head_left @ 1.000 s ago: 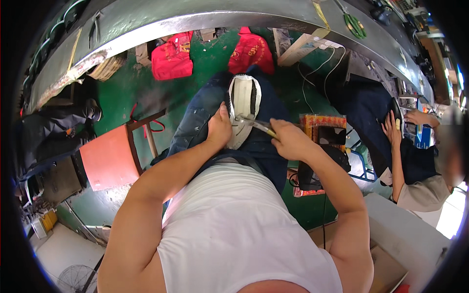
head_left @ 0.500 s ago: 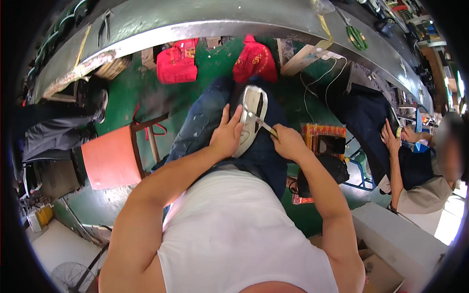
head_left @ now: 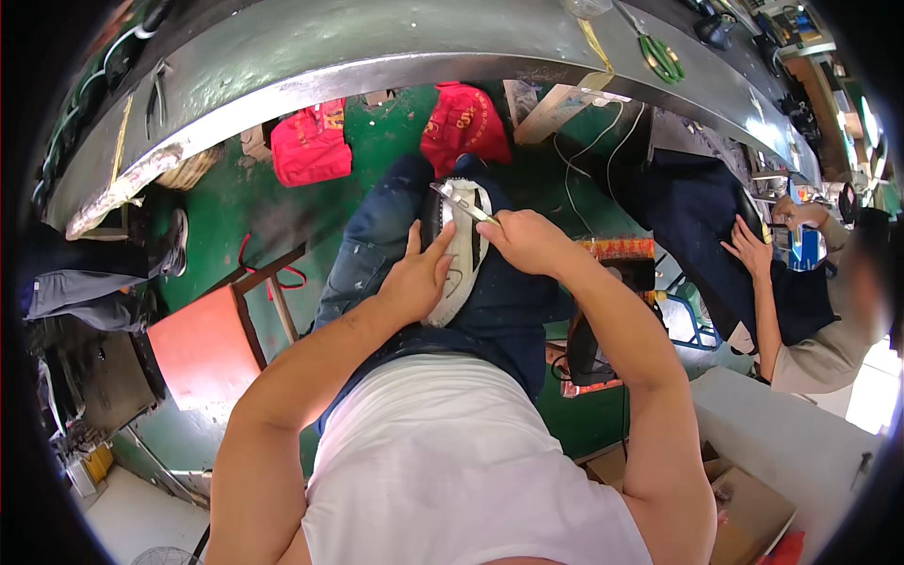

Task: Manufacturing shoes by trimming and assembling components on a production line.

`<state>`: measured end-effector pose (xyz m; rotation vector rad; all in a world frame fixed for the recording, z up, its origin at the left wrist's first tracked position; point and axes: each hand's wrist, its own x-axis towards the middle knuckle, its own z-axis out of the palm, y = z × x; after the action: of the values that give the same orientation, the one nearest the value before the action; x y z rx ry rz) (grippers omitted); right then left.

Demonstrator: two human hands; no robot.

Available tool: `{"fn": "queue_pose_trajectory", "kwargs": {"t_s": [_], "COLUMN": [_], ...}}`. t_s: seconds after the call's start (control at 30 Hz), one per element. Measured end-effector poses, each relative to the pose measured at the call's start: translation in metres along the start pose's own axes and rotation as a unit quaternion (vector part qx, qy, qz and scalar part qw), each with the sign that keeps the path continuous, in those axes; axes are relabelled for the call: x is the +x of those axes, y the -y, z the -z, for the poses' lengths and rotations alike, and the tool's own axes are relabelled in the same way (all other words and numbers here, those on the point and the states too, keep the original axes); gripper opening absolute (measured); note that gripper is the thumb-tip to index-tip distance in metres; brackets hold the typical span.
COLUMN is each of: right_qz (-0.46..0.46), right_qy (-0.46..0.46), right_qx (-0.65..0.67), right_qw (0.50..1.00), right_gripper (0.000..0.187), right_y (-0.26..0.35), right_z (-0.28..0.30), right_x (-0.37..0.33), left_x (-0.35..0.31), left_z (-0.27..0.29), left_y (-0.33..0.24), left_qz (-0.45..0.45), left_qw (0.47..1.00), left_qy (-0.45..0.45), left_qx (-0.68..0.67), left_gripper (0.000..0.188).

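Sitting with legs stretched toward a long metal bench, a person in a white sleeveless shirt and dark blue trousers works on a shoe, seen from above. The shoe lies between the thighs, in front of the waist, with its pale underside facing up, a dark edge along its left side and one end toward the bench. The right hand is closed around the handle of a slim metal tool, which slants across the far part of the shoe, its head near the far left edge. The left hand lies against the shoe's left side, two fingers pointing forward and spread apart; how firmly it grips cannot be told.

Under the bench, on a green floor, are two red bags, side by side beyond the knees. On the bench top, a pair of pliers lies at the left and a green-handled tool at the right. To the person's left stands a chair with a salmon-coloured seat. At the right, a co-worker bends over work of their own, one hand on dark material. An open cardboard box is at the lower right.
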<state>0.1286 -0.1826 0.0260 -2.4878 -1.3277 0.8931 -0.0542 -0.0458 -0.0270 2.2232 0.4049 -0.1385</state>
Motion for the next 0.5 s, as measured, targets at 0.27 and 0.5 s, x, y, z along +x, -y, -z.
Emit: {"fn": "queue_pose_trajectory", "kwargs": {"t_s": [0.27, 0.5], "right_qz": [-0.018, -0.023], "right_qy": [0.011, 0.002], "right_qx": [0.098, 0.191], "right_qw": [0.995, 0.981], "right_gripper": [0.047, 0.050], "right_y": [0.004, 0.015], "right_z": [-0.009, -0.014], "right_x": [-0.024, -0.058], "left_x": [-0.011, -0.027], "left_z": [0.016, -0.010], "left_y": [-0.011, 0.011], "left_qz": [0.003, 0.141], "left_qw": [0.993, 0.962], "left_qy": [0.115, -0.013], "left_qx": [0.004, -0.235], "left_gripper": [0.055, 0.074]}}
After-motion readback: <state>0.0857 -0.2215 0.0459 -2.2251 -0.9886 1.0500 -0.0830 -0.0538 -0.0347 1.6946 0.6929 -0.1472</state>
